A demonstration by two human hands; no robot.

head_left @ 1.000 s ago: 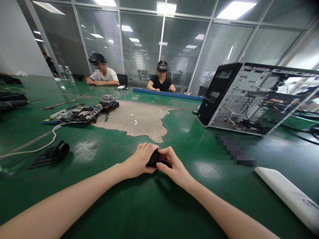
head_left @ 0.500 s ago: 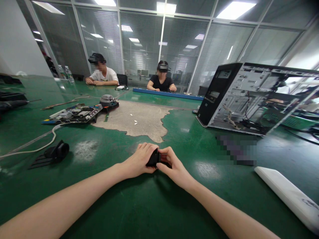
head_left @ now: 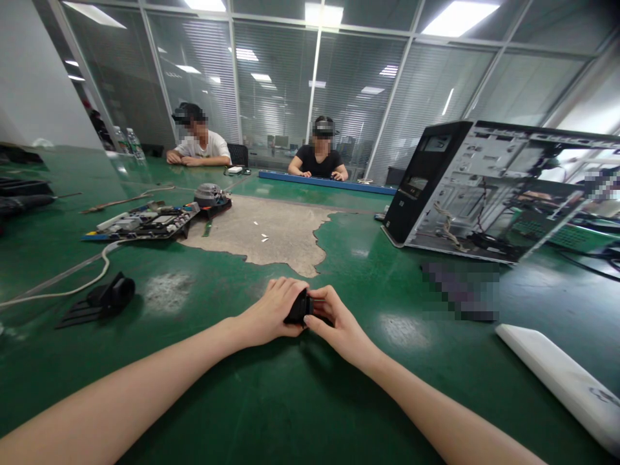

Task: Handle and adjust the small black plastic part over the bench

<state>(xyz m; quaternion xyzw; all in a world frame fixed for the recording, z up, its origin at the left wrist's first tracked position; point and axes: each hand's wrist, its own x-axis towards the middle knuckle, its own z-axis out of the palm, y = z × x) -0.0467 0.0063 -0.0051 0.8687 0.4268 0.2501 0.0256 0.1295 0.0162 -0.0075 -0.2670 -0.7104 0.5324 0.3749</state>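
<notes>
Head view: I am watching remotely as two bare hands are holding a small, black, angular part (head_left: pixel 296 311) low at the glossy, dark-green tabletop (head_left: pixel 242 407); whether it is touching the surface, I cannot tell. The left hand (head_left: pixel 271 311) is wrapping its left side, fingers clamped over it, while the right hand (head_left: pixel 343 328) is pinching its right edge between thumb and forefinger. The part is thus lying directly between the hands, neither being nearer; the left hand is hiding its long axis. Well apart, a long, white, round-edged slab (head_left: pixel 547 374) is lying to the right and a black, slatted piece with a round collar (head_left: pixel 104 300) to the left. Beyond, a ragged-edged, tan patch (head_left: pixel 281 239) is separating a populated circuit board (head_left: pixel 157 223) from an open, black-and-silver computer case (head_left: pixel 411 187). Farthest, two people (head_left: pixel 206 145) are sitting.
</notes>
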